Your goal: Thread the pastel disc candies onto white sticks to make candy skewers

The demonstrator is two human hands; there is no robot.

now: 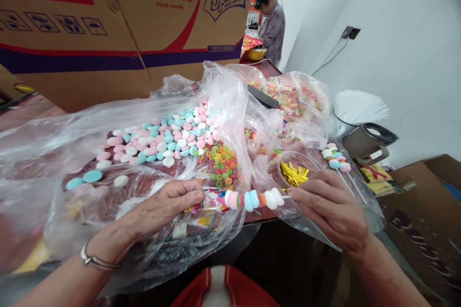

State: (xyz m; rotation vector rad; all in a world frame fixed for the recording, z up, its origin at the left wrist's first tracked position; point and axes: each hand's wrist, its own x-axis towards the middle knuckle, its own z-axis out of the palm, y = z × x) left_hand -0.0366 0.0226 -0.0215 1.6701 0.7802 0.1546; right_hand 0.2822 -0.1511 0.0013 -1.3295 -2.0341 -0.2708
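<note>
A candy skewer [254, 199] of white, pink and blue pieces, with gummy rings between some of them, lies level between my hands. My left hand [180, 196] is closed on its left end, where a bit of printed clear wrapper shows. At the right end, the fingers of my right hand [326, 201] pinch the thin stick beside the white pieces. Behind the skewer are a heap of gummy rings [219, 165] and a round clear tub with gold twist ties [293, 174]. Pink, blue and white candies [158, 139] spread over clear plastic to the left.
A large cardboard box [108, 57] stands behind the candies. Bagged gummies [288, 98] lie at the back. To the right are another candy skewer [335, 157], white sticks [360, 105], a grey jug [369, 141] and a carton [425, 220]. Another person [273, 29] stands farther back.
</note>
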